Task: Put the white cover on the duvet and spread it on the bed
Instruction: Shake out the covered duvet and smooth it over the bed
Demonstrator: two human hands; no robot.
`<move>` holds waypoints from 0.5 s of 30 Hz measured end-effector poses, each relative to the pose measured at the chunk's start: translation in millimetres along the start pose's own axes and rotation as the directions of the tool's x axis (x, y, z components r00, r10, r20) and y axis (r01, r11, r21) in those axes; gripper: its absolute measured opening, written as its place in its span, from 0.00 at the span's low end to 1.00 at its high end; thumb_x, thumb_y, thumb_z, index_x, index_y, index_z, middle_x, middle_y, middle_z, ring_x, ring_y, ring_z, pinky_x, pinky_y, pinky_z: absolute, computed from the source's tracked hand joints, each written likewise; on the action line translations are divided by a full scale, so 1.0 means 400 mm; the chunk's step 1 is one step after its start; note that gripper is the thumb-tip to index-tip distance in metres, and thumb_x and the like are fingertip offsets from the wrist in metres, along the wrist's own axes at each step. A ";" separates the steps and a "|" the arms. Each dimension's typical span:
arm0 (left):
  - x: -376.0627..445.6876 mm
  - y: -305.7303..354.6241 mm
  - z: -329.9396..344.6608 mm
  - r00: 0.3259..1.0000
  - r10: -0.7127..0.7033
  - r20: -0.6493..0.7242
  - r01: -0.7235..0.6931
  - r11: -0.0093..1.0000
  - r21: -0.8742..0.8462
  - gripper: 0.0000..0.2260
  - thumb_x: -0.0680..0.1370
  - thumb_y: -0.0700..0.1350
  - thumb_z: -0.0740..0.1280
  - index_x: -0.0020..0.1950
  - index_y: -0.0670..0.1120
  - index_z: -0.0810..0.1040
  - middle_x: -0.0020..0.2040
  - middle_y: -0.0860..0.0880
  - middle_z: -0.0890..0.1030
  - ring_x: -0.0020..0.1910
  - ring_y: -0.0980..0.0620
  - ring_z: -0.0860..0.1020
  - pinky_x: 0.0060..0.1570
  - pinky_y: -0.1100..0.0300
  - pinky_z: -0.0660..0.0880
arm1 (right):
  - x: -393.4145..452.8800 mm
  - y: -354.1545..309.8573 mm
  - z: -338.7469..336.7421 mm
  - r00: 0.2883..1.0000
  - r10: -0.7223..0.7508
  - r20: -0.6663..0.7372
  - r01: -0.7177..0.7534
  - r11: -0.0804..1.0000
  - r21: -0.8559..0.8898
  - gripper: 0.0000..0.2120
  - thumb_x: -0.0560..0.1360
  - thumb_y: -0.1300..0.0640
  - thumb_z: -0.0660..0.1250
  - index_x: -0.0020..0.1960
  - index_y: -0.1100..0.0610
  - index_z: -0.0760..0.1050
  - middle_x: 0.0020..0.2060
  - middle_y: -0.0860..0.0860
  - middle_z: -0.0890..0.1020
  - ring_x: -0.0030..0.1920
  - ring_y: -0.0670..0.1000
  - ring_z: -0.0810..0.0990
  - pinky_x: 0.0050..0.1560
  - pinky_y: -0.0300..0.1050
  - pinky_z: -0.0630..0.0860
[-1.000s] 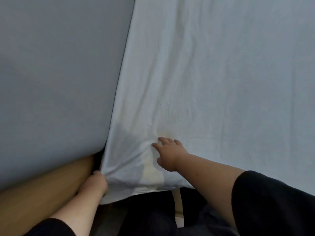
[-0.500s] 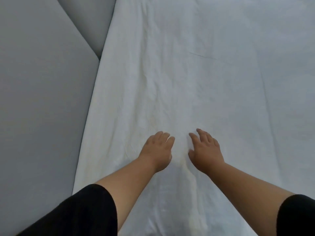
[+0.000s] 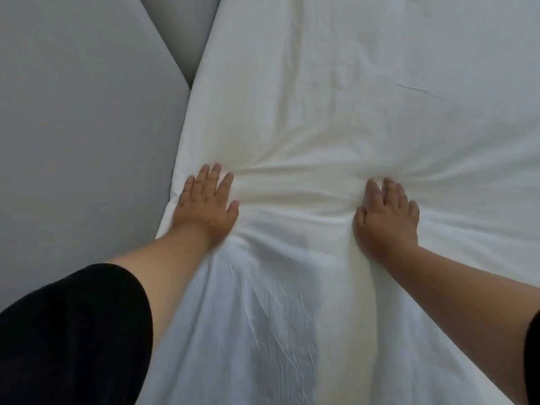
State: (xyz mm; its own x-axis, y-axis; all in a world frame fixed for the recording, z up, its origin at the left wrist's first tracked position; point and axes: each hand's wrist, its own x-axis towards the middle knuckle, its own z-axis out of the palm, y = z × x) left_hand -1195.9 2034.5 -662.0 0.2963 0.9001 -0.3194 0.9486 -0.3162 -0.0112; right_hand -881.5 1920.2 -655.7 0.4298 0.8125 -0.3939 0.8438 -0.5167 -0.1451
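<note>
The white cover [image 3: 365, 83] is lying spread over the bed, filling most of your view from the near edge to the far edge and running off the right side. Its left border is falling along a plain grey surface [image 3: 81, 127] that is taking up the whole left of the scene, with a second grey panel [image 3: 181, 27] meeting it at an angle at the far left. Whether the duvet is inside the cover cannot be told, though the cloth is looking puffed at the far side. A band of creases is bunching across the cloth between your two hands, and finer wrinkles are fanning toward you in the near middle. Your black sleeve [image 3: 70, 334] is covering the near-left corner, the bare forearm reaching out from it. Your left hand [image 3: 206, 207] is pressing flat on the cover just beside its left border, fingers straight and slightly spread. Your right hand [image 3: 385, 217] is pressing palm-down well to the right of it, fingers straight and close together, their tips sinking into a fold.
</note>
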 end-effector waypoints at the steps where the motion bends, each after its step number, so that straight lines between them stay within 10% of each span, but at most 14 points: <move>1: -0.022 -0.030 0.010 0.999 -0.032 -0.043 0.029 0.998 -0.062 0.30 0.81 0.56 0.48 0.81 0.45 0.55 0.82 0.43 0.51 0.81 0.43 0.49 0.79 0.48 0.46 | 0.031 -0.075 0.007 0.999 -0.040 -0.009 0.040 0.999 -0.006 0.30 0.82 0.48 0.48 0.82 0.51 0.44 0.81 0.56 0.46 0.81 0.57 0.43 0.78 0.62 0.42; 6: -0.160 -0.067 0.110 0.963 -0.263 -0.064 0.222 0.903 -0.367 0.30 0.77 0.54 0.54 0.74 0.36 0.69 0.73 0.33 0.69 0.70 0.33 0.71 0.68 0.38 0.69 | 0.116 -0.473 0.032 0.929 -0.364 0.066 0.369 0.926 -0.085 0.31 0.83 0.44 0.46 0.82 0.48 0.40 0.82 0.53 0.42 0.81 0.56 0.39 0.78 0.64 0.39; 15: -0.426 -0.114 0.249 0.800 -0.582 0.149 0.582 0.689 -0.431 0.40 0.77 0.64 0.42 0.79 0.38 0.60 0.78 0.34 0.61 0.78 0.38 0.59 0.78 0.53 0.47 | -0.004 -0.827 0.166 0.567 -0.693 0.444 0.822 0.449 -0.350 0.32 0.80 0.39 0.52 0.82 0.44 0.47 0.82 0.49 0.49 0.81 0.59 0.39 0.66 0.79 0.32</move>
State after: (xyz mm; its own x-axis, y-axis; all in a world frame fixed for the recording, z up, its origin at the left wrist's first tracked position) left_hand -1300.8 1865.5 -701.5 -0.3316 0.8589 -0.3904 0.8743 0.4352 0.2148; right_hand -1182.6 2071.8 -667.3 -0.4839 0.6995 -0.5258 0.8445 0.5309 -0.0709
